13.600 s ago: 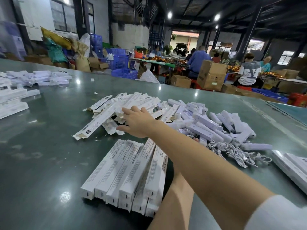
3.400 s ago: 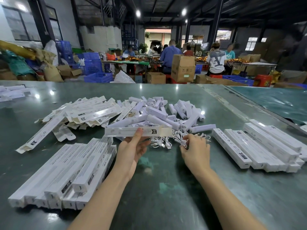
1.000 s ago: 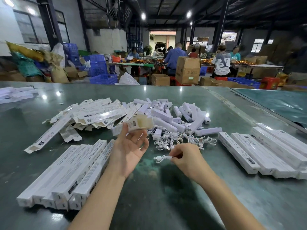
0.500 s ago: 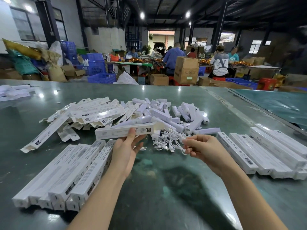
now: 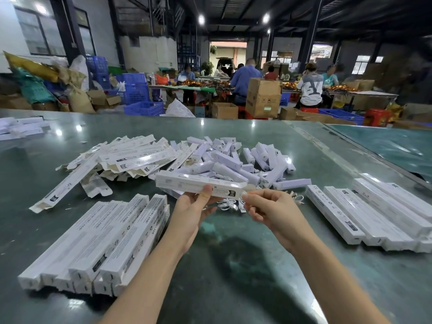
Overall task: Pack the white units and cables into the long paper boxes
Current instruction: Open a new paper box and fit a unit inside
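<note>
The left hand point(image 5: 195, 206) grips one long paper box point(image 5: 201, 185) from below, thumb pressed on its near face, and holds it level above the green table point(image 5: 233, 265). This held box serves as the landmark. At its right end the flap stands open, and the right hand point(image 5: 271, 208) sits just beside that end with fingers curled in a pinch; a bit of white cable point(image 5: 244, 194) shows at the fingertips by the opening, though how much is already inside cannot be told.

Directly under the held box, on the table, lies a small tangle of loose cables point(image 5: 228, 204) — too knotted to count.

Behind the held box and a little to its right is a heap of white units point(image 5: 233, 160), roughly two dozen or more, overlapping so an exact count is not possible. One unit point(image 5: 292, 184) lies apart at the heap's near right edge.

Behind the held box to its left is a pile of flat, unfilled boxes point(image 5: 131, 157); well over a dozen, again overlapping. One flat box point(image 5: 63, 185) stretches out from that pile toward the near left.

Near-left of the held box sits a stack of closed boxes point(image 5: 98, 244) — about six across the top, with more beneath. To the right of the held box lies a second group of closed boxes point(image 5: 371, 211), about five side by side.

Far left of it, at the table's edge, is another small cluster of white boxes point(image 5: 21, 128), blurred.
</note>
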The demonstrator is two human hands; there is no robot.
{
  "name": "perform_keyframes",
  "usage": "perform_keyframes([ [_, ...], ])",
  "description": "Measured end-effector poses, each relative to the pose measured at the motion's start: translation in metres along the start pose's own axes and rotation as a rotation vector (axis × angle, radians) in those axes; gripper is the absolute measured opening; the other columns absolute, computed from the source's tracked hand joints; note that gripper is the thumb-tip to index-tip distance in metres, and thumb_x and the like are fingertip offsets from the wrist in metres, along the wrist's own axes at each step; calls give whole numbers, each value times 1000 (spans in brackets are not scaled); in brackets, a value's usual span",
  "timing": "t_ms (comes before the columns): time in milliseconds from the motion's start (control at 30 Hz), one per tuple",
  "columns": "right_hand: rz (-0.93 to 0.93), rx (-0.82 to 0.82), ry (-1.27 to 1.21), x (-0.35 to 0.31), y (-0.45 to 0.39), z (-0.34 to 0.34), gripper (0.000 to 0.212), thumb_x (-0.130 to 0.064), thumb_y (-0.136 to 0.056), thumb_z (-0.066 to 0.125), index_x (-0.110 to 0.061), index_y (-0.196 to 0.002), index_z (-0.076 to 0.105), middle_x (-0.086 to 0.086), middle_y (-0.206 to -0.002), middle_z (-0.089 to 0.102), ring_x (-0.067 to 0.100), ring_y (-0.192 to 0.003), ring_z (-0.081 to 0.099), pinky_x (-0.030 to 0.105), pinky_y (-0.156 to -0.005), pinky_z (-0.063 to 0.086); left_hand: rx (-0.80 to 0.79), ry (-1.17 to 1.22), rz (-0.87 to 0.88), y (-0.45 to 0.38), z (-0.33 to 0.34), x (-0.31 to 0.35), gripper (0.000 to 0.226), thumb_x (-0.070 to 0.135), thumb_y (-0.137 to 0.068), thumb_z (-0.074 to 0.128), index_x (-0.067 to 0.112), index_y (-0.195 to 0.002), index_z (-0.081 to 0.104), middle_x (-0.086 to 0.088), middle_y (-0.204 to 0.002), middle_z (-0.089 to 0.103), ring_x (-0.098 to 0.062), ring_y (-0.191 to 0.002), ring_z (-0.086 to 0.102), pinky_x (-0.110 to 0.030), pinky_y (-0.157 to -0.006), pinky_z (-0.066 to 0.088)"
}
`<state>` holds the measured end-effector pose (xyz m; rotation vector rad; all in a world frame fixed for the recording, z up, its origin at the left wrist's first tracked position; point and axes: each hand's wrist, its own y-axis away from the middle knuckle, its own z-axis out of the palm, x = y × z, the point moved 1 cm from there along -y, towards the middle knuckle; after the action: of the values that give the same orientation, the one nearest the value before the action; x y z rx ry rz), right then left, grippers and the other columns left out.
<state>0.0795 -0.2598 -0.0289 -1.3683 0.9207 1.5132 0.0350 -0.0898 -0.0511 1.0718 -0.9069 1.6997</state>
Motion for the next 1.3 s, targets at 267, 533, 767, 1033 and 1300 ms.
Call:
perform_keyframes([
  [267, 126, -36, -199, -1, 2, 4, 7, -7, -88, 63, -9, -82, 65, -1, -60, 50, 6, -48, 38, 14, -41, 22, -67, 22, -30, 2, 0, -1, 48, 31, -79, 60, 6, -119, 61, -3, -103, 75, -13, -90, 72, -22, -73, 55],
  [533, 110, -59, -196, 3, 1, 5, 28, -5, -88, 60, -16, -63, 60, -4, -50, 30, 7, -41, 23, 16, -39, 14, -77, 27, -29, 2, 0, 1, 44, 28, -76, 63, 11, -116, 61, -3, -104, 76, -16, -93, 72, -28, -82, 54],
  [767, 98, -41, -90, -2, 3, 1, 12, -11, -87, 64, -11, -76, 68, -4, -50, 29, 9, -44, 21, 17, -42, 15, -91, 63, -40, 3, -1, 3, 40, 24, -75, 63, 11, -113, 62, -7, -105, 75, -18, -92, 72, -28, -83, 56],
  [1033, -274, 45, 237, -4, 8, 6, 22, -6, -86, 66, -19, -73, 77, -15, -44, 47, 4, -45, 25, 14, -43, 22, -79, 82, -55, 4, -2, 2, 43, 25, -77, 63, 7, -116, 63, -12, -111, 73, -23, -97, 70, -34, -89, 52],
  [1300, -639, -38, 747, -5, 6, -1, 16, 3, -80, 64, -7, -90, 73, -4, -66, 52, 4, -58, 45, 10, -60, 35, -39, 122, -101, -1, -3, -2, 39, 30, -76, 62, 8, -108, 64, -6, -98, 75, -14, -82, 72, -30, -82, 51],
])
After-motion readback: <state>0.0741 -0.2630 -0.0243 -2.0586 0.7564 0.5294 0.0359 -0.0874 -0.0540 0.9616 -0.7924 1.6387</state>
